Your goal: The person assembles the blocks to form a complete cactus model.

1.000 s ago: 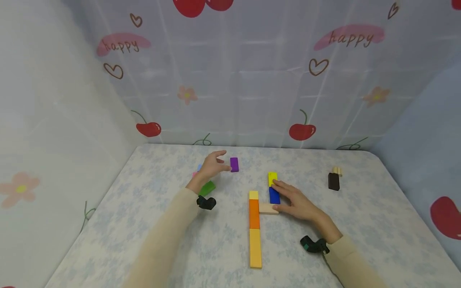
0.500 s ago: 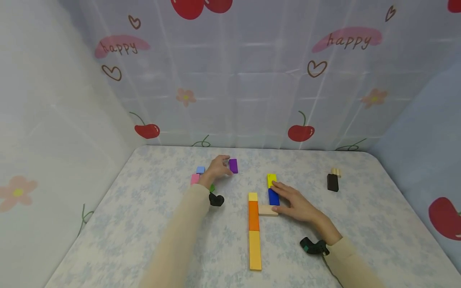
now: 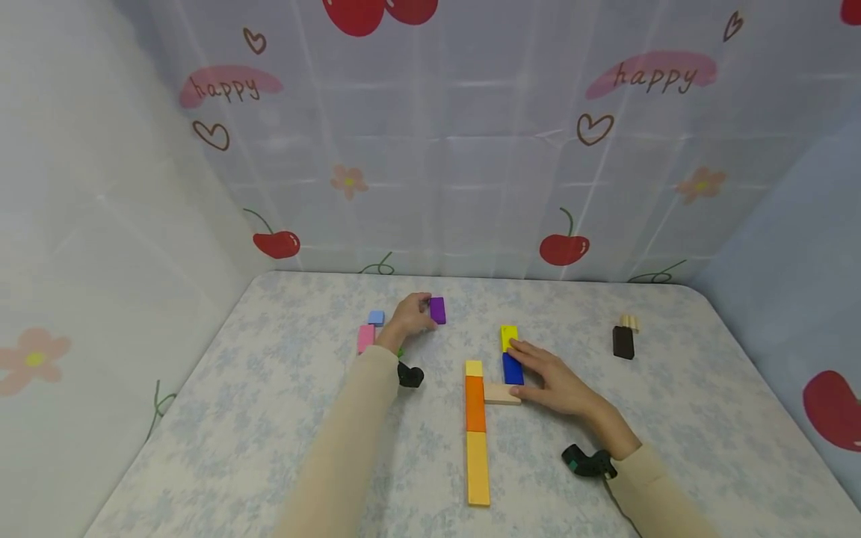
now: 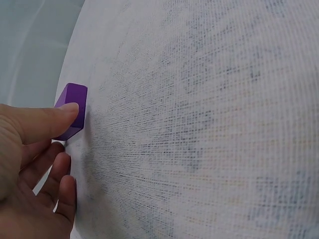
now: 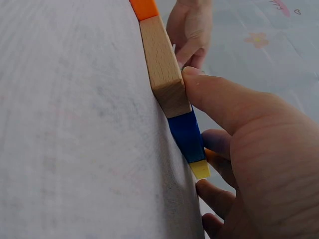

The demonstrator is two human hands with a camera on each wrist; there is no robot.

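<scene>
Near the back of the table my left hand [image 3: 412,315] pinches a purple wooden block [image 3: 438,310]. In the left wrist view its thumb presses one face of the purple block [image 4: 74,107]; the index fingertip is hidden behind the block. My right hand [image 3: 554,379] rests lightly on laid blocks: its thumb touches a plain wood block [image 3: 499,394], its fingers lie by a blue block [image 3: 513,370] and a yellow block [image 3: 508,332]. The plain block abuts an orange block [image 3: 474,403], in line with a small yellow block [image 3: 474,368] and a long amber block [image 3: 478,469].
Left of my left hand lie a light blue block [image 3: 376,318] and a pink block [image 3: 366,336]; a green block [image 3: 401,351] is mostly hidden under the wrist. A dark block [image 3: 623,342] and several small cream pieces [image 3: 629,321] lie at right. A printed curtain [image 3: 430,187] stands behind.
My left hand has moved right and its thumb and fingers have closed on the purple block, uncovering the light blue and pink blocks. My right hand has stayed in place.
</scene>
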